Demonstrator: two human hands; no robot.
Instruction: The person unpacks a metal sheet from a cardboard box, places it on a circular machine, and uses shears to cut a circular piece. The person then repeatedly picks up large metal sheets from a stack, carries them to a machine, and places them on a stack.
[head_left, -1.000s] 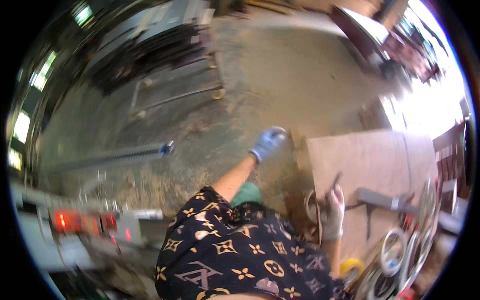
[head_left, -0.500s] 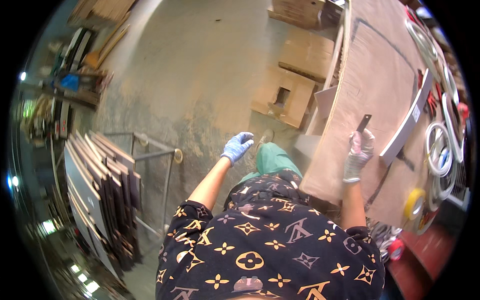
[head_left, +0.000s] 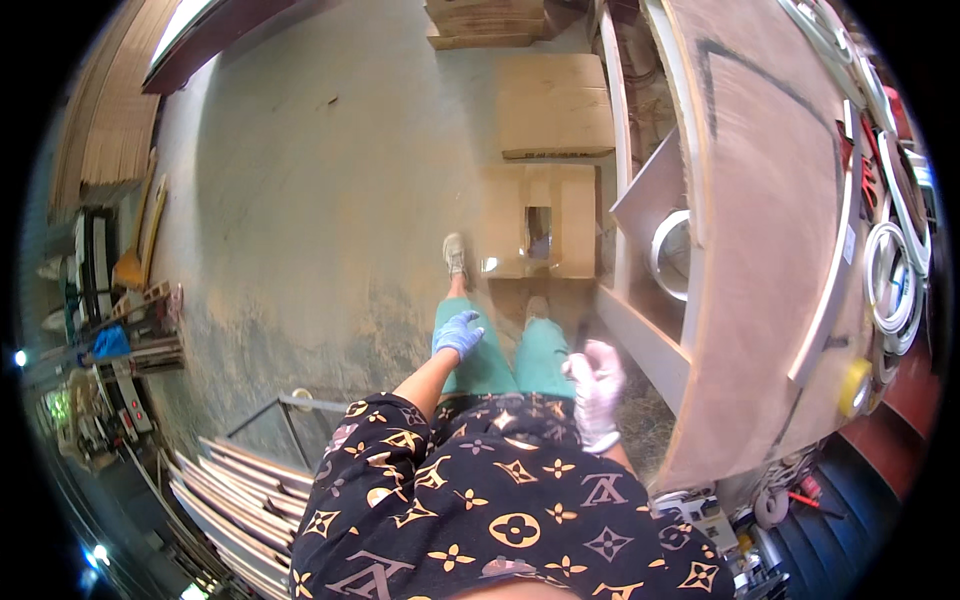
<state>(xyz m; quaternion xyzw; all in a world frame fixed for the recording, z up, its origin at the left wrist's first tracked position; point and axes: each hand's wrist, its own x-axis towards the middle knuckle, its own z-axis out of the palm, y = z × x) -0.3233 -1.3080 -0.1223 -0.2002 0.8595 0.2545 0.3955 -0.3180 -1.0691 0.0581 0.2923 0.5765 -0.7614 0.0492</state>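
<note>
My left hand (head_left: 459,333), in a blue-and-white glove, hangs over my left thigh. Its fingers are loosely bent and apart, with nothing seen in them. My right hand (head_left: 597,392), in a pale glove, is beside my right hip, left of the workbench (head_left: 770,200). Its fingers are curled closed and blurred; a faint dark smear shows above them, but what they hold cannot be made out. A long white curved strip (head_left: 833,260) lies on the bench, apart from both hands. A roll of yellow tape (head_left: 854,388) stands near the bench's lower right corner.
Cardboard boxes (head_left: 555,105) lie on the floor ahead, left of the bench. Below the benchtop is a frame with a white ring (head_left: 672,255). Coiled white edging (head_left: 890,280) lines the bench's far right. A rack of stacked panels (head_left: 245,510) stands at my lower left.
My right hand has left the benchtop, where it held a dark flat strip, and come to my hip. The view has turned right, and my left foot has stepped forward.
</note>
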